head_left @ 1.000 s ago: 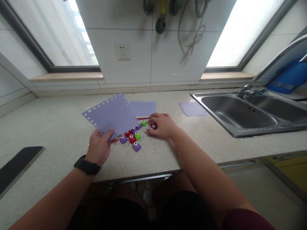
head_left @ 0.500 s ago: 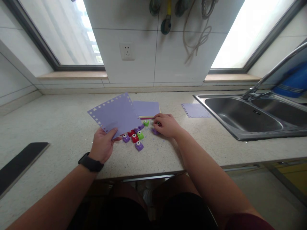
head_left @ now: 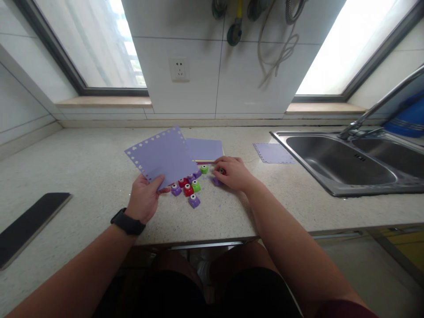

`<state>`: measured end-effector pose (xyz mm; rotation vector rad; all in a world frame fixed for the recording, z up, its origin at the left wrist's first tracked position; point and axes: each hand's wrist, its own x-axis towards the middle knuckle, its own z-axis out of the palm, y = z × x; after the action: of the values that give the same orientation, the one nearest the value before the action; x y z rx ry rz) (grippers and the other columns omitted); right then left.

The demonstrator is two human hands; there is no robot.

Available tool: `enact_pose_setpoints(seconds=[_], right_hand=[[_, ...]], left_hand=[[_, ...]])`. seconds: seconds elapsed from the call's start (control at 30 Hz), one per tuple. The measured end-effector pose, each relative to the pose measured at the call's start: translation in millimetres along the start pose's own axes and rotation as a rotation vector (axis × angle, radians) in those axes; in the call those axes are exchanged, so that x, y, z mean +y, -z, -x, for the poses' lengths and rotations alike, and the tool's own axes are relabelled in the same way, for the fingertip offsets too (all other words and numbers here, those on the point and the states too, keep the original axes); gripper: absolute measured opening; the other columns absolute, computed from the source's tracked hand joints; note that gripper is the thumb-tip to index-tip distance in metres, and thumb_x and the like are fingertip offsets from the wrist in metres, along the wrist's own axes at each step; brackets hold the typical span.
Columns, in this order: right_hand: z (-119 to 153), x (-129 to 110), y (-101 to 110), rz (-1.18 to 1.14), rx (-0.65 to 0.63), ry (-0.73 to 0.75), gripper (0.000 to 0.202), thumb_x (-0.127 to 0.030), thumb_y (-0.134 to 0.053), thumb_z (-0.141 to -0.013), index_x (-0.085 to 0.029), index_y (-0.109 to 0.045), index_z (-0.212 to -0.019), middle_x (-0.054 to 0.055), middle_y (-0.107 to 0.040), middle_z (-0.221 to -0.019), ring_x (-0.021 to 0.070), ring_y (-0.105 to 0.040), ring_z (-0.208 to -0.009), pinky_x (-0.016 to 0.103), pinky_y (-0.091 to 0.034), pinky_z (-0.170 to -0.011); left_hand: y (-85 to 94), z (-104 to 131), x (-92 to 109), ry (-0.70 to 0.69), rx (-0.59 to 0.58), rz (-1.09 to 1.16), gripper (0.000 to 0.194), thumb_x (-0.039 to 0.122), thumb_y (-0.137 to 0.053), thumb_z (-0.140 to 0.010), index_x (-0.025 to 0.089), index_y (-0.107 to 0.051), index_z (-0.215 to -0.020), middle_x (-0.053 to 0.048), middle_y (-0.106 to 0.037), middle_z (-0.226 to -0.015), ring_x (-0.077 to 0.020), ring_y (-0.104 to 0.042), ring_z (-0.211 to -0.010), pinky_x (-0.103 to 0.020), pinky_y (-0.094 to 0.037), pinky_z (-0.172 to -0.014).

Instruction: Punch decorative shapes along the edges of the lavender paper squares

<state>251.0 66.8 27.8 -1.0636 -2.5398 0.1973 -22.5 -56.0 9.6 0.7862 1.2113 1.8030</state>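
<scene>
My left hand grips a purple sheet by its lower edge, thumb on top; shapes are punched along its left and top edges. My right hand is closed around a small punch with red on it, mostly hidden by the fingers, just above the counter. A purple punch lies under that hand. Between my hands several small punches lie in a cluster, among them a red one, a green one and a purple one. Behind them is a stack of coloured paper, purple on top.
Another punched purple sheet lies flat beside the steel sink on the right. A dark flat slab rests at the counter's left. The counter's front edge runs before my legs. A tiled wall with a socket stands behind.
The whole view has shifted slightly, with things appearing a little further right. Both hands keep nearly the same pose and hold the same things.
</scene>
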Motion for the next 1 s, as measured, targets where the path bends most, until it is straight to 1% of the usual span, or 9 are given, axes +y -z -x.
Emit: enact_pose_setpoints(seconds=[0.2,0.33,0.4,0.53,0.6,0.7,0.8,0.93,1.0], right_hand=[[2.0,-4.2,4.0,-0.008,-0.003,0.020,0.025,-0.046,-0.061,-0.099,-0.026,-0.075,-0.095,0.006,-0.070,-0.128,0.0287,-0.061,-0.117,0.052,-0.030,-0.112],[3.2,-5.8,4.7,0.017,-0.017,0.046,0.032,-0.058,-0.075,-0.086,-0.027,-0.076,-0.095,0.006,-0.067,-0.133,0.0322,-0.059,-0.119,0.054,-0.028,-0.112],[3.0,-5.2,3.4,0.031,-0.015,0.044,0.032,-0.057,-0.077,-0.083,-0.027,-0.075,-0.095,0.006,-0.067,-0.132,0.0324,-0.059,-0.118,0.054,-0.028,-0.110],[1.6,-4.0,1.0,0.048,0.007,0.010,0.024,-0.049,-0.073,-0.089,-0.026,-0.075,-0.094,0.007,-0.070,-0.123,0.0308,-0.061,-0.113,0.051,-0.030,-0.104],[1.4,-5.3,1.1,0.057,0.019,0.007,0.024,-0.049,-0.072,-0.090,-0.026,-0.074,-0.094,0.007,-0.071,-0.120,0.0307,-0.060,-0.112,0.049,-0.030,-0.101],[2.0,-11.8,2.4,0.067,0.075,0.032,0.024,-0.049,-0.069,-0.093,-0.026,-0.073,-0.096,0.006,-0.071,-0.119,0.0297,-0.059,-0.113,0.047,-0.029,-0.100],[2.6,-24.0,2.5,0.080,0.123,0.094,0.025,-0.049,-0.063,-0.098,-0.026,-0.072,-0.099,0.005,-0.072,-0.115,0.0287,-0.057,-0.113,0.046,-0.028,-0.100],[1.7,-42.7,-0.9,0.141,0.015,0.187,0.032,-0.054,-0.057,-0.100,-0.026,-0.072,-0.099,0.005,-0.076,-0.103,0.0292,-0.058,-0.106,0.046,-0.028,-0.097],[0.9,-49.2,-3.5,0.173,-0.039,0.219,0.036,-0.057,-0.056,-0.100,-0.025,-0.072,-0.104,0.006,-0.077,-0.103,0.0302,-0.059,-0.106,0.047,-0.027,-0.096]], left_hand=[[-1.6,0.6,1.3,-0.002,0.003,-0.001,0.047,0.022,-0.089,-0.068,0.018,-0.072,-0.111,-0.005,-0.075,-0.109,-0.0132,-0.070,-0.072,-0.019,-0.060,-0.048],[-2.2,0.8,1.6,-0.003,-0.002,0.001,0.047,0.022,-0.089,-0.068,0.018,-0.072,-0.112,-0.005,-0.075,-0.110,-0.0130,-0.070,-0.071,-0.020,-0.061,-0.049],[-2.6,0.9,1.7,-0.005,0.003,0.001,0.047,0.022,-0.089,-0.068,0.018,-0.071,-0.112,-0.005,-0.075,-0.109,-0.0131,-0.070,-0.071,-0.019,-0.061,-0.049],[-2.8,1.3,2.2,-0.006,0.007,0.003,0.046,0.021,-0.089,-0.069,0.018,-0.071,-0.111,-0.004,-0.076,-0.108,-0.0133,-0.070,-0.071,-0.020,-0.061,-0.049],[-2.5,1.6,2.4,-0.004,0.008,0.002,0.046,0.021,-0.089,-0.069,0.018,-0.071,-0.111,-0.004,-0.076,-0.107,-0.0134,-0.070,-0.071,-0.020,-0.061,-0.049],[-1.8,2.0,2.2,-0.003,0.001,0.000,0.045,0.021,-0.088,-0.069,0.018,-0.071,-0.111,-0.004,-0.076,-0.106,-0.0133,-0.070,-0.071,-0.020,-0.061,-0.050],[-1.5,1.5,1.5,-0.007,0.000,-0.002,0.046,0.022,-0.088,-0.070,0.018,-0.071,-0.112,-0.004,-0.076,-0.108,-0.0133,-0.070,-0.071,-0.020,-0.060,-0.050],[-1.3,0.3,0.7,-0.010,0.002,-0.004,0.047,0.023,-0.088,-0.069,0.019,-0.071,-0.113,-0.005,-0.075,-0.112,-0.0138,-0.070,-0.074,-0.020,-0.060,-0.049],[-1.0,0.1,0.6,-0.014,0.002,-0.004,0.048,0.023,-0.088,-0.070,0.020,-0.070,-0.114,-0.005,-0.075,-0.114,-0.0141,-0.071,-0.075,-0.019,-0.060,-0.049]])
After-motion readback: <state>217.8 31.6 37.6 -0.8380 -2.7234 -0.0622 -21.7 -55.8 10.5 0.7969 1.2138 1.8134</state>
